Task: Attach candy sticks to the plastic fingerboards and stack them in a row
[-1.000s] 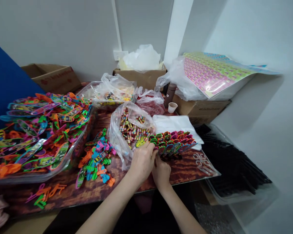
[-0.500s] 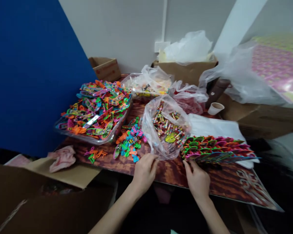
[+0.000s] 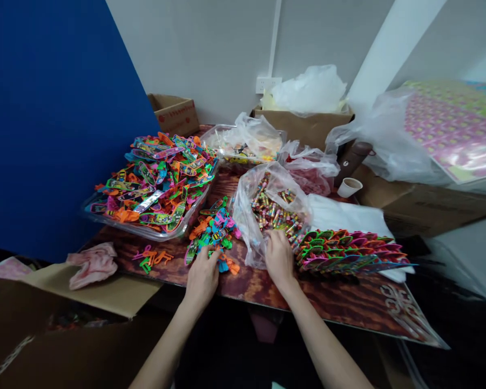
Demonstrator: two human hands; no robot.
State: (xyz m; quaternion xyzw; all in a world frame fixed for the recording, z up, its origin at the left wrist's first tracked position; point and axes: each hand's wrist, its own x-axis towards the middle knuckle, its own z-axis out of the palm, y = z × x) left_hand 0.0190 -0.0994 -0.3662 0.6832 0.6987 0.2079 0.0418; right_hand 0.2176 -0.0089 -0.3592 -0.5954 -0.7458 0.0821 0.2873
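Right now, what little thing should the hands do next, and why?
I'd probably have the left hand pick one piece from the small toy pile, because that hand is right at its near edge. The big tray lies farther off. The right hand is at the clear bag, so the left seems better placed.

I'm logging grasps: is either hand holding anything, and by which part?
Cannot be told: the left hand is at the small pile, the right hand at the open bag; any grip is hidden from view.
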